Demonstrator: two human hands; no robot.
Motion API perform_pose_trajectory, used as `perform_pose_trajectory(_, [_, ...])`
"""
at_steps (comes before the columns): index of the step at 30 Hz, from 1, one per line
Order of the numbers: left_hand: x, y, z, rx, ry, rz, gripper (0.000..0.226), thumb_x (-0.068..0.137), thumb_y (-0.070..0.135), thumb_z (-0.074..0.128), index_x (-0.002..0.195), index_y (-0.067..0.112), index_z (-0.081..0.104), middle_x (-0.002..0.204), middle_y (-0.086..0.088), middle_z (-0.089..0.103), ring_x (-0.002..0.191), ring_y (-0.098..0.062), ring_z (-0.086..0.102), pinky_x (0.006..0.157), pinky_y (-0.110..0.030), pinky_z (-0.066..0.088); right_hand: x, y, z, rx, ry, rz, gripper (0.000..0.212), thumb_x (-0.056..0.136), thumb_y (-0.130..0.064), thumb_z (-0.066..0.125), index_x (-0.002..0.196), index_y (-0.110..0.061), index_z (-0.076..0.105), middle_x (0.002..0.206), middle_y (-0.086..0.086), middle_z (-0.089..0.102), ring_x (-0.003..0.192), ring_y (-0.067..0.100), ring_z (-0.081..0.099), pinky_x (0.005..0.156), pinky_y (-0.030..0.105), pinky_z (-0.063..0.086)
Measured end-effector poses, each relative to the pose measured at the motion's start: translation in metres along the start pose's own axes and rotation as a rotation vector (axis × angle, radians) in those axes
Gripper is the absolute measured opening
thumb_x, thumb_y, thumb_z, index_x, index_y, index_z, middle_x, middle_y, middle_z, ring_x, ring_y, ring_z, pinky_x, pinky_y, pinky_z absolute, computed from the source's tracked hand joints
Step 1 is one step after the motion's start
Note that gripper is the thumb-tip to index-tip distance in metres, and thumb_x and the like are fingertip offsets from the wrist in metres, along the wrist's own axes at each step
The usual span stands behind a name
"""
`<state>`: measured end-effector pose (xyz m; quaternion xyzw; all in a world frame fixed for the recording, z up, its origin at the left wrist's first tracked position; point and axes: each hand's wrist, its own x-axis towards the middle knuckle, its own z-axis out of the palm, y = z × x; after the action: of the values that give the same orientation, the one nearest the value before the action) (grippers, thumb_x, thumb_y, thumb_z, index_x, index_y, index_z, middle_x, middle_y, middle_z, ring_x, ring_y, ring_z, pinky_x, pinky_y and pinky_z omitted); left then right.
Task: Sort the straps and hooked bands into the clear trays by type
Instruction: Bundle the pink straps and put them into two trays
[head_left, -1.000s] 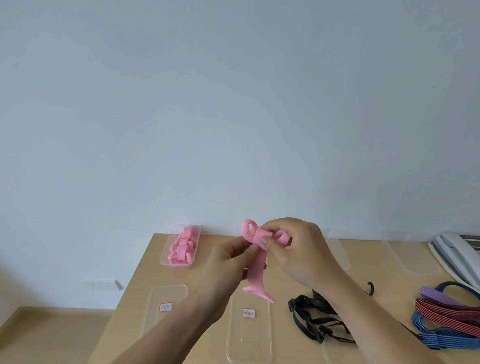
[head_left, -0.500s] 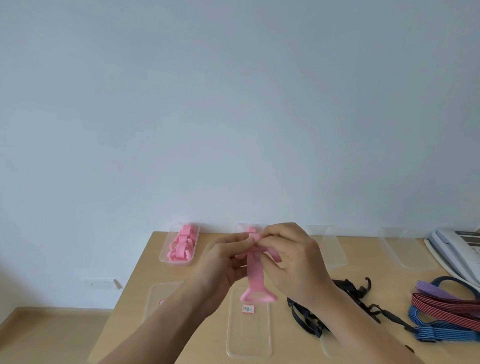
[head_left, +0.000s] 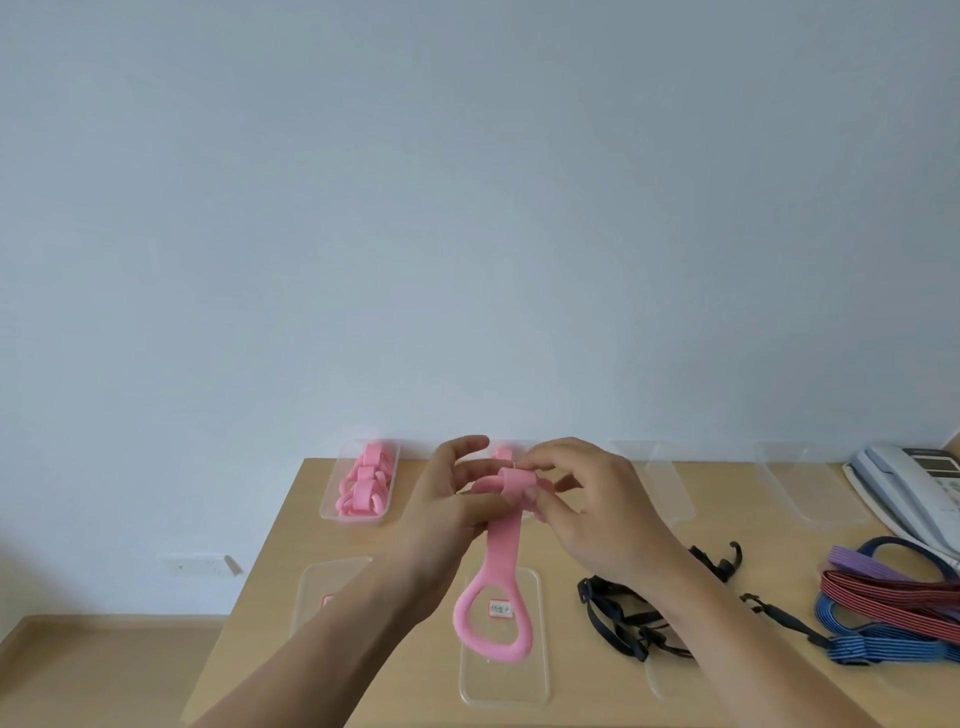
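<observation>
Pinches folded top of pink strap (head_left: 500, 551) with curled fingers of left hand (head_left: 449, 519) and right hand (head_left: 602, 514). Holds it above table (head_left: 426, 691), looped end hanging over labelled near tray (head_left: 504, 686). Further out: more pink straps (head_left: 363, 488) in far-left tray (head_left: 326, 512), black hooked bands (head_left: 618, 618) right of near tray, striped bands (head_left: 893, 592) at right edge.

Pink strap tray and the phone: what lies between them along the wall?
Head view: first tray, partly hidden behind left hand and right hand holding the pink strap; then second tray and third tray, both empty.
</observation>
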<state>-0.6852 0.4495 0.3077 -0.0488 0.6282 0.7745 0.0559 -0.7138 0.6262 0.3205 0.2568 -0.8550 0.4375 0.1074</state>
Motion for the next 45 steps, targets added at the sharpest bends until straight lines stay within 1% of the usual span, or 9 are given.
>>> perform_pose_trajectory(4, [-0.002,-0.002,-0.002,-0.107,-0.031,-0.041,0.052,0.08,0.019,0.08,0.126,0.004,0.063,0.12,-0.021,0.072,0.113,-0.036,0.071,0.101,-0.049,0.055,0.003,-0.001,0.002,0.074,0.054,0.079,0.015,0.09,-0.009,0.068,0.097,-0.021,0.074,0.077,-0.024,0.069,0.075,0.005,0.067,0.075,0.019,0.053])
perform_pose_trajectory(8, [-0.001,-0.006,-0.003,-0.02,-0.009,-0.094,0.033,0.091,0.031,0.076,0.104,0.001,0.077,0.111,-0.029,0.072,0.098,-0.035,0.069,0.095,-0.056,0.058,0.003,0.003,0.01,0.129,0.095,0.186,0.018,0.091,-0.013,0.068,0.094,-0.03,0.073,0.081,-0.024,0.07,0.08,0.005,0.067,0.071,0.02,0.054])
perform_pose_trajectory(12, [-0.003,-0.001,-0.004,0.074,0.066,-0.146,0.038,0.087,0.045,0.075,0.085,0.008,0.078,0.082,-0.014,0.069,0.078,-0.026,0.063,0.078,-0.043,0.051,0.003,0.004,0.016,0.241,0.112,0.286,0.015,0.092,-0.012,0.067,0.094,-0.025,0.075,0.066,-0.02,0.068,0.071,0.002,0.065,0.065,0.014,0.05])
perform_pose_trajectory(19, [-0.008,-0.001,-0.003,-0.038,0.034,-0.25,0.037,0.095,0.04,0.067,0.105,0.006,0.079,0.104,-0.019,0.078,0.087,-0.03,0.074,0.091,-0.046,0.059,0.005,0.005,0.024,0.39,0.142,0.343,0.014,0.091,-0.007,0.068,0.095,-0.018,0.076,0.059,-0.014,0.065,0.058,0.003,0.06,0.06,0.016,0.048])
perform_pose_trajectory(28, [-0.005,-0.001,-0.008,-0.025,-0.01,-0.284,0.033,0.092,0.039,0.071,0.102,0.01,0.082,0.104,-0.015,0.079,0.085,-0.026,0.07,0.083,-0.041,0.055,-0.001,0.009,0.023,0.197,0.227,0.147,0.021,0.085,-0.003,0.075,0.101,-0.017,0.077,0.088,-0.012,0.075,0.085,0.01,0.072,0.076,0.02,0.056])
perform_pose_trajectory(32, [-0.001,-0.004,-0.005,-0.043,0.014,-0.295,0.036,0.096,0.035,0.068,0.109,0.003,0.078,0.109,-0.021,0.076,0.084,-0.025,0.071,0.074,-0.037,0.055,-0.002,0.01,0.025,0.061,0.294,0.021,0.023,0.08,0.001,0.078,0.096,-0.015,0.078,0.089,-0.014,0.074,0.083,0.003,0.068,0.073,0.012,0.05])
perform_pose_trajectory(37, [0.005,0.001,-0.008,-0.053,-0.031,-0.28,0.034,0.094,0.04,0.067,0.103,0.011,0.081,0.102,-0.013,0.077,0.086,-0.025,0.067,0.089,-0.047,0.056,-0.004,0.014,0.028,0.001,0.294,-0.103,0.03,0.075,0.01,0.078,0.094,-0.013,0.076,0.094,-0.01,0.073,0.081,0.007,0.068,0.075,0.022,0.055])
perform_pose_trajectory(42, [0.01,0.005,-0.009,-0.056,-0.11,-0.242,0.039,0.093,0.04,0.071,0.109,0.006,0.077,0.098,-0.012,0.074,0.085,-0.027,0.067,0.08,-0.042,0.055,-0.003,0.014,0.034,-0.131,0.332,-0.238,0.03,0.071,0.012,0.073,0.089,-0.012,0.077,0.098,-0.008,0.073,0.105,0.009,0.063,0.09,0.023,0.051])
perform_pose_trajectory(45, [0.013,0.002,-0.013,-0.081,-0.141,-0.236,0.026,0.092,0.029,0.073,0.105,0.007,0.078,0.1,-0.014,0.074,0.086,-0.028,0.066,0.079,-0.042,0.056,-0.006,0.011,0.033,-0.158,0.328,-0.262,0.022,0.074,0.003,0.07,0.084,-0.015,0.078,0.098,-0.012,0.074,0.11,0.009,0.059,0.092,0.024,0.05])
